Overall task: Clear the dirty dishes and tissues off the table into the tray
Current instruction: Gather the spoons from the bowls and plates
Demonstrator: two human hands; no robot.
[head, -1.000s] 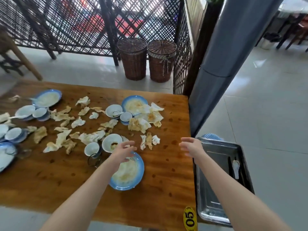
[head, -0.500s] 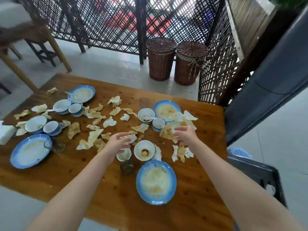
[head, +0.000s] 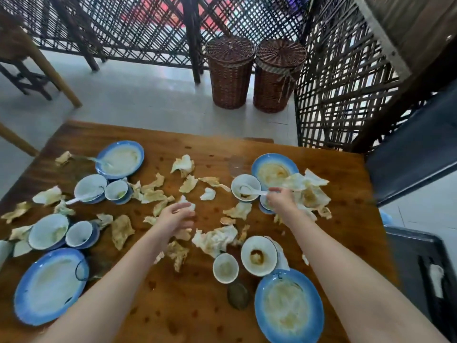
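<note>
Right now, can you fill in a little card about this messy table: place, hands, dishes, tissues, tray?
Place: wooden table
Left hand: on a tissue, grip unclear
Right hand: pinching white spoon lying in a bowl
Nearest plate: blue rim, dirty
Other tissues: crumpled, scattered across the table
Tray: dark, right of the table

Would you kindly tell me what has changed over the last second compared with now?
The right hand moved from beside the tray forward to the far bowl and now pinches the handle of the white spoon. The left hand left the near plate and reached forward to a white tissue; its grip is unclear. Dishes and tissues stay on the table.
</note>
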